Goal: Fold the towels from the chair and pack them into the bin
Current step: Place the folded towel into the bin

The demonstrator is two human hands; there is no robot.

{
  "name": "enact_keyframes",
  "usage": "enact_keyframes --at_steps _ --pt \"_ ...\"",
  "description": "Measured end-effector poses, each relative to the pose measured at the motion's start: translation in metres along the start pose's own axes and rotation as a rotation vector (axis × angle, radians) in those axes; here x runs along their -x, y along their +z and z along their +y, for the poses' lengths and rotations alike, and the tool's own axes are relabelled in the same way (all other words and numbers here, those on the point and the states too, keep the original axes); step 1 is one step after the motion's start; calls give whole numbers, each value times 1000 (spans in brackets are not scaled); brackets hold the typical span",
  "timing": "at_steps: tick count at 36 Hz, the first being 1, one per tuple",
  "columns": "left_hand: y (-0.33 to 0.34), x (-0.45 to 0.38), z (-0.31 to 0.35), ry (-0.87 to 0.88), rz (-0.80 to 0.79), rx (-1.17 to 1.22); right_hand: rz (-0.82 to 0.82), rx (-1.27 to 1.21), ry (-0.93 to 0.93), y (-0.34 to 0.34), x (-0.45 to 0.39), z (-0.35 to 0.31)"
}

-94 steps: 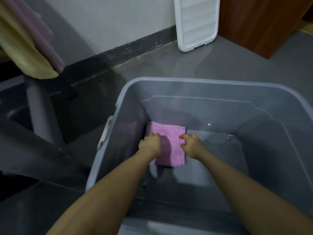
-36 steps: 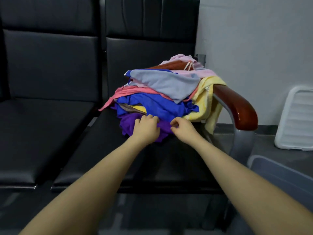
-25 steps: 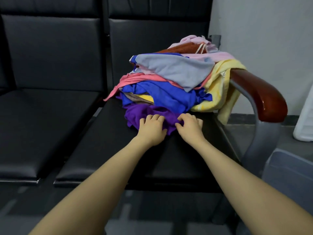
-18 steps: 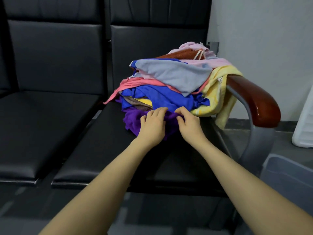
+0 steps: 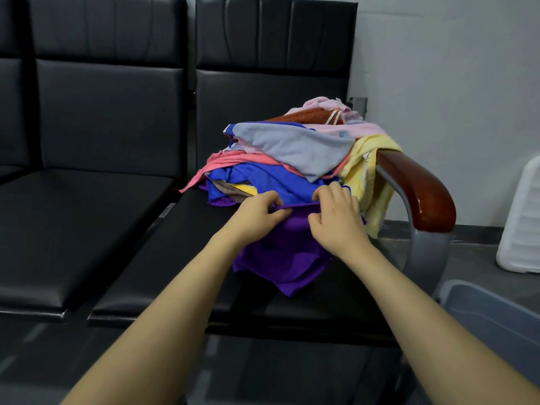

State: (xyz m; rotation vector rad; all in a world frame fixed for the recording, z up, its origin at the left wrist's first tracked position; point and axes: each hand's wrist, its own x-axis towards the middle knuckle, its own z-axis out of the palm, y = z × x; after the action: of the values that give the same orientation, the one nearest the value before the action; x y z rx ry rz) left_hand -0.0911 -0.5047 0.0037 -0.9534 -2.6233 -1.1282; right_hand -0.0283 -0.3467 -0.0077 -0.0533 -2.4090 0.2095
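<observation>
Item: crumpled purple cloth towel [image 5: 280, 258], on the black padded chair seat [image 5: 181, 258], hanging from my grip at the pile's 6 o'clock. My left hand [image 5: 257, 214] and right hand [image 5: 336, 220] each pinch its top edge. Heap of mixed coloured towels [image 5: 292, 159] sits at 12 o'clock. Grey plastic bin [image 5: 491, 314], at 4 o'clock; contents not visible. White ribbed plastic lid [image 5: 523, 223], against the wall at 3 o'clock.

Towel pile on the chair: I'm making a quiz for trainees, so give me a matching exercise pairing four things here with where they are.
Things:
1. purple towel
2. light blue towel
3. yellow towel
4. bin

Places:
a. draped by the wooden armrest
b. on the floor at lower right
c. gripped by the left hand and right hand
d. near the pile's top

Pairs: 1-c, 2-d, 3-a, 4-b
</observation>
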Motion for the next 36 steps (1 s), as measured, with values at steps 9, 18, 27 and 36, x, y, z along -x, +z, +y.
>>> enact_keyframes --at_steps 9,18,27,36 --pt "-11 -1 3 -61 116 -431 -11 66 146 -11 -3 3" --pt "-13 14 -1 -203 268 -517 26 -77 375 -21 -7 -2" --pt "-39 11 19 -120 462 -104 108 -740 754 -34 -31 -18" --pt "-88 4 42 83 167 -634 277 -557 702 -78 -46 -22"
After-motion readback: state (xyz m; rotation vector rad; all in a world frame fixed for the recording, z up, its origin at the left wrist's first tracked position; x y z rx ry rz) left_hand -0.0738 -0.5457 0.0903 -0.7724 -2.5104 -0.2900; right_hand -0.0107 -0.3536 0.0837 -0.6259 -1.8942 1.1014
